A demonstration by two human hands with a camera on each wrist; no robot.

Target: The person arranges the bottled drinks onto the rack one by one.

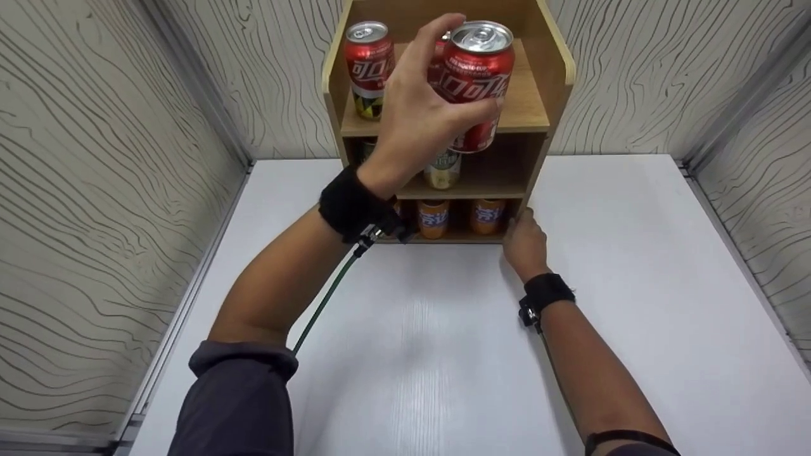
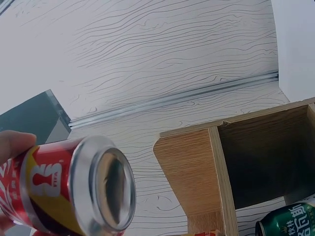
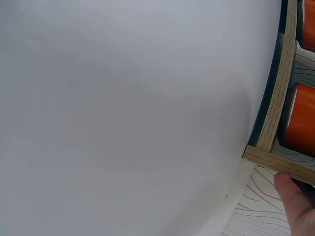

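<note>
My left hand (image 1: 421, 107) grips a red cola can (image 1: 478, 76) by its sides, in front of the top shelf of a wooden rack (image 1: 557, 57). In the left wrist view the bottom end of that cola can (image 2: 93, 187) faces the camera, with fingertips (image 2: 17, 143) on its side. My right hand (image 1: 527, 244) rests against the lower right side of the rack. The right wrist view has its thumb (image 3: 290, 196) beside the rack's bottom corner. Another red can (image 1: 369, 69) stands upright at the left of the top shelf; one more is mostly hidden behind the held can.
A gold-bottomed can (image 1: 443, 170) stands on the middle shelf, and a green can (image 2: 290, 220) shows in the left wrist view. Orange cans (image 1: 488, 216) stand on the bottom shelf. The rack is on a white table (image 1: 418, 354), with wood-patterned panels (image 1: 82, 190) around it.
</note>
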